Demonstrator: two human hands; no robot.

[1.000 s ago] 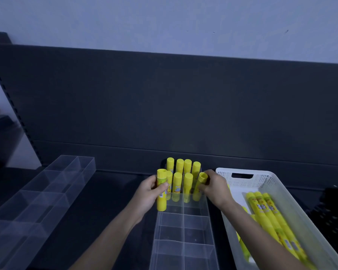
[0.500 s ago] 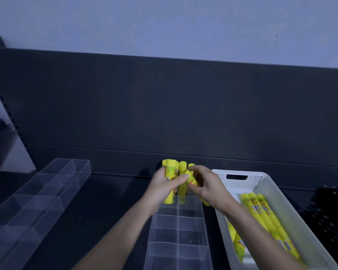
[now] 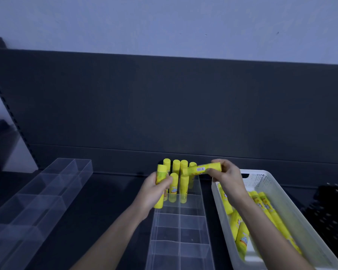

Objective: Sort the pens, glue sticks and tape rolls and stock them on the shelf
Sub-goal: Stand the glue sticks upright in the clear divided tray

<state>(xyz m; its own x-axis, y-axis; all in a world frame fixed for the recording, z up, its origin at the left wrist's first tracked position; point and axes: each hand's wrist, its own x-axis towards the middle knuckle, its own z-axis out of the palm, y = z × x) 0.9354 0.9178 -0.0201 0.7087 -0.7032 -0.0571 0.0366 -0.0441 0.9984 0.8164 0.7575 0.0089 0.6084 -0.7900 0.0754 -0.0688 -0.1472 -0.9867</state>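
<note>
The left hand [image 3: 154, 189] grips an upright yellow glue stick [image 3: 160, 187] beside the clear divided acrylic organizer [image 3: 180, 227], the right hand [image 3: 225, 176] pinches another yellow glue stick held sideways [image 3: 201, 169] above the standing yellow sticks [image 3: 176, 168], its label unreadable, beside the white perforated plastic basket [image 3: 261, 177].

We hold one yellow glue stick [image 3: 160, 187] upright at the front left corner of the clear divided organizer [image 3: 180, 227] and a second glue stick [image 3: 202, 169] nearly level above its far end. Standing glue sticks [image 3: 179, 177] with yellow caps fill the organizer's far compartments, upright and close together; the nearer compartments hold nothing. More glue sticks [image 3: 265, 209] lie flat and loosely piled in the white perforated basket [image 3: 300, 217] just to the right of the organizer.
</note>
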